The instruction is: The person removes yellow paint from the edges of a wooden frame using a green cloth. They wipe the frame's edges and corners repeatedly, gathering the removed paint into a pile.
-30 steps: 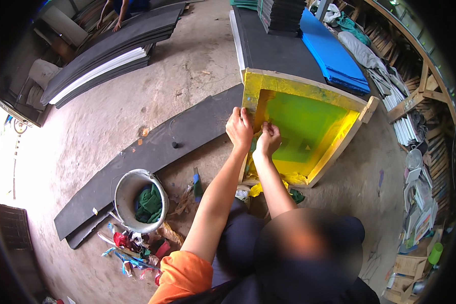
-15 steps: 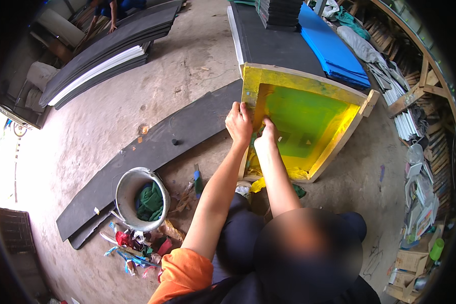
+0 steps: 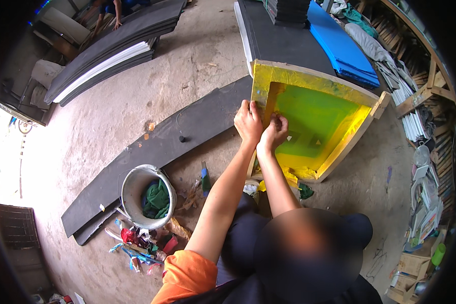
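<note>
A screen-printing frame (image 3: 334,144) with wooden sides and green mesh bordered in yellow stands tilted in front of me. My left hand (image 3: 249,122) is closed round its left side, fingers wrapped over the wood. Just right of it, my right hand (image 3: 273,134) is held against the inner left border of the mesh. Its fingers are curled in and closed; anything inside them is too small to make out. Small pale marks show on the mesh beside this hand. Crumpled yellow material hangs at the frame's lower edge.
A grey bucket (image 3: 128,188) holding dark green cloth stands to the left, beside colourful scraps (image 3: 137,248). A long black sheet (image 3: 152,144) lies behind it. Blue sheets (image 3: 339,48) are stacked at the back right. Another person's hand (image 3: 117,24) shows at far left.
My right hand has turned, and its fingers have curled in by the mesh border. My left hand keeps its grip on the frame. The whole view has shifted slightly.
</note>
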A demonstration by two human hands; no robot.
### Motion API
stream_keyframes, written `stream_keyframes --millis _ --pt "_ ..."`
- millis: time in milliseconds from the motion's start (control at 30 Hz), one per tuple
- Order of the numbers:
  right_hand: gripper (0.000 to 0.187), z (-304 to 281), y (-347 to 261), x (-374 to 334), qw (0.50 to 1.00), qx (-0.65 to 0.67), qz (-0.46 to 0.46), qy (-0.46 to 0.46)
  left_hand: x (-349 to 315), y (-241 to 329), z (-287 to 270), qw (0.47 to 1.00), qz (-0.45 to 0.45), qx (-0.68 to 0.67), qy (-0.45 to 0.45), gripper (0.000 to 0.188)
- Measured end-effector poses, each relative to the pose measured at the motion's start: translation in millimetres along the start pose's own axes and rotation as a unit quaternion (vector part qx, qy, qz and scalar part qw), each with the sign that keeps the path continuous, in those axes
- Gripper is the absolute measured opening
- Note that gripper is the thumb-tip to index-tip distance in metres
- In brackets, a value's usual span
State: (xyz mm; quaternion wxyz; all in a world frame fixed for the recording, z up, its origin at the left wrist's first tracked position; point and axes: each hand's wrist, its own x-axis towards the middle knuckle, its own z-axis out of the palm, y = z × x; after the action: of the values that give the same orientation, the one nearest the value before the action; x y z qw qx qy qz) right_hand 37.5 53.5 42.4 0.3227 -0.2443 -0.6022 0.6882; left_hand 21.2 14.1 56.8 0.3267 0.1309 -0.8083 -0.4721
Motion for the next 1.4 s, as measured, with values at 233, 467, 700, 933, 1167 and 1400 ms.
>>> stream_keyframes --millis 233,467,700,933,1167,1400 --pt "0.022 -4.8 -11.0 11.3 0.983 0.085 0.160 -0.022 -0.3 5.4 1.0 1.000 0.000 -0.010 -0.005 0.040" --pt "0.025 -4.8 -40.3 13.3 0.902 0.209 0.377 0.010 -0.3 -3.1 1.0 1.000 -0.004 -0.014 -0.011 0.041" --pt "0.024 10.1 -4.9 42.6 0.913 0.234 0.335 0.002 -1.1 7.7 7.3 0.999 -0.009 -0.030 -0.023 0.034" --pt "0.025 6.9 -31.6 14.3 0.952 0.160 0.261 -0.017 -1.1 3.5 1.9 1.000 0.006 -0.029 0.008 0.039" --pt "0.021 -11.8 -24.8 4.6 0.973 0.144 0.165 -0.072 -0.4 0.4 0.1 1.000 0.013 -0.019 0.004 0.040" --pt "0.018 -20.8 -4.0 18.5 0.986 0.051 0.128 -0.092 1.2 2.3 2.4 1.000 0.007 -0.023 -0.013 0.041"
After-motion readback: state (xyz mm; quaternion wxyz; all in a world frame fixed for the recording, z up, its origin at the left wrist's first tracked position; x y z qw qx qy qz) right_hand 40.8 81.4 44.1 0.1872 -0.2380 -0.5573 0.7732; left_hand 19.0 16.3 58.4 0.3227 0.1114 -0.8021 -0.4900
